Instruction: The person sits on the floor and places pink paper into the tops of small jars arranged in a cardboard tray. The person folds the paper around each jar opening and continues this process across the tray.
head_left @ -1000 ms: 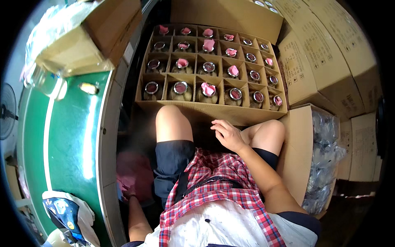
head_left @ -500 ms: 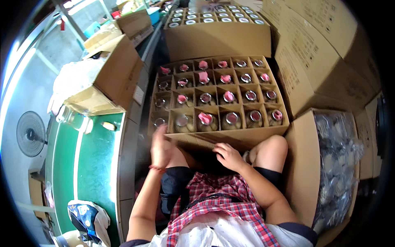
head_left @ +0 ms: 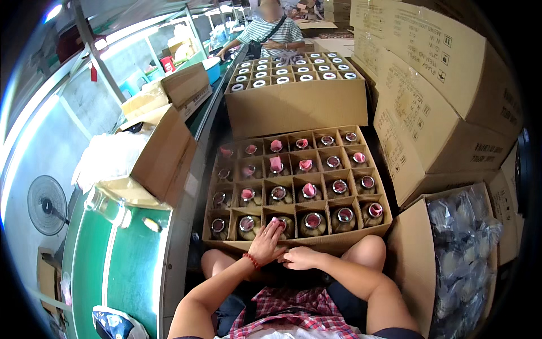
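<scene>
In front of me stands a divided cardboard box (head_left: 339, 240) of clear glass jars, one to a compartment. Pink pieces, like paper or cloth, stick out of several jar mouths, such as this pink piece (head_left: 309, 190). My left hand (head_left: 266, 243) reaches over the front wall with fingers stretched out, its tips at a front-row jar (head_left: 288, 226) whose mouth it partly hides. Close beside its wrist, my right hand (head_left: 300, 258) is closed at the box's front edge. Whatever its curled fingers hold, if anything, is hidden.
Behind stands another divided box (head_left: 296, 110) with white-topped items. Stacked cartons (head_left: 418, 113) wall the right; nearer is an open carton (head_left: 409, 254) of plastic-wrapped goods (head_left: 463, 243). A green bench (head_left: 132, 260) runs along the left, with a glass jar (head_left: 107, 208). A person (head_left: 274, 34) stands beyond.
My left hand has moved right from the box's front left corner to the third front jar. My right hand has shifted slightly left, close to it. The view has tilted up, showing a person behind.
</scene>
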Action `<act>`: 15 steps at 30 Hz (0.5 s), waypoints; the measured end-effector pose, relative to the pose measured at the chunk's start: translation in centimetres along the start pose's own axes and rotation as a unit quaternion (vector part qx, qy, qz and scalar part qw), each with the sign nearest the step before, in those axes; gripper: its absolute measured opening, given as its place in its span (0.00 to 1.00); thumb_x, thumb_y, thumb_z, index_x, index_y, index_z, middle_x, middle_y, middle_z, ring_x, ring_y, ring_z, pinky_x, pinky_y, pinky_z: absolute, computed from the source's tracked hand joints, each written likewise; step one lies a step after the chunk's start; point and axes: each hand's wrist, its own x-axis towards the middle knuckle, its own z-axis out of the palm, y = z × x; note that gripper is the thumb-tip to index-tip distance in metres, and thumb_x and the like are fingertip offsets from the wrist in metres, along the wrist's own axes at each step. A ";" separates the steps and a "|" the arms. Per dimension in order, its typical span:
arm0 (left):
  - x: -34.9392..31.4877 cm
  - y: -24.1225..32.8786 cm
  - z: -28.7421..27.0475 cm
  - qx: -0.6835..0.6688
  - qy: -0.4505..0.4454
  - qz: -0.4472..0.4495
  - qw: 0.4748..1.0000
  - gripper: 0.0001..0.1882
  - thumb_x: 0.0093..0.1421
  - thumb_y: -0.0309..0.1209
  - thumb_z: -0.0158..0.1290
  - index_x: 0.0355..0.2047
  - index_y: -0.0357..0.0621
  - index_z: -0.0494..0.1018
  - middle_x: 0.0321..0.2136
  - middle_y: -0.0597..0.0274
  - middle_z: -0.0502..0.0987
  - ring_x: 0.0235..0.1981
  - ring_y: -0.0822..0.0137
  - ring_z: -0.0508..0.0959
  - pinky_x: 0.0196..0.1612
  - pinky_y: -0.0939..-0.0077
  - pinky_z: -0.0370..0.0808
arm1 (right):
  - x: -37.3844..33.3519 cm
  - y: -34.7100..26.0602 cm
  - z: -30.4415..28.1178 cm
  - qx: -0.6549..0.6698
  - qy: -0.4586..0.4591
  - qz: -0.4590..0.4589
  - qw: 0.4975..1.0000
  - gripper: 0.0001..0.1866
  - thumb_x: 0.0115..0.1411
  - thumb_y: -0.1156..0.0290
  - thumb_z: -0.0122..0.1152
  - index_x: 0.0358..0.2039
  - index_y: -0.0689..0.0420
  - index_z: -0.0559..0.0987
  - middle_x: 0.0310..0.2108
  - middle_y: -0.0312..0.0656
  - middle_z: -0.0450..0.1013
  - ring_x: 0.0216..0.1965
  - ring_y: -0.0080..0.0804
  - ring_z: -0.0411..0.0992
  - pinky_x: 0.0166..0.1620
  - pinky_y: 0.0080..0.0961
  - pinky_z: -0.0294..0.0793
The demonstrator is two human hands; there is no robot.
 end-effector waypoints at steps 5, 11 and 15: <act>0.3 0.7 -1.2 0.018 -0.007 -0.072 0.997 0.48 0.50 0.51 0.55 0.62 0.35 0.48 0.63 0.48 0.49 0.64 0.55 0.50 0.64 0.55 0.48 | 1.4 3.6 1.7 0.064 -0.052 -0.012 0.996 0.19 0.54 0.62 0.53 0.46 0.55 0.75 0.37 0.48 0.75 0.40 0.46 0.73 0.46 0.37 0.70; 0.8 0.5 -0.7 0.070 -0.026 -0.099 0.992 0.47 0.49 0.51 0.56 0.61 0.36 0.51 0.59 0.52 0.56 0.63 0.55 0.52 0.63 0.47 0.46 | 1.2 2.8 0.7 0.088 -0.093 0.000 0.992 0.23 0.54 0.62 0.54 0.51 0.55 0.71 0.42 0.48 0.74 0.44 0.46 0.72 0.49 0.36 0.69; 0.6 1.8 -1.8 0.092 -0.054 -0.069 0.992 0.47 0.48 0.49 0.57 0.61 0.35 0.51 0.61 0.54 0.53 0.64 0.55 0.51 0.63 0.47 0.46 | 1.2 3.2 0.7 0.068 -0.083 -0.015 0.994 0.23 0.54 0.61 0.54 0.50 0.54 0.72 0.41 0.48 0.74 0.44 0.45 0.72 0.49 0.36 0.69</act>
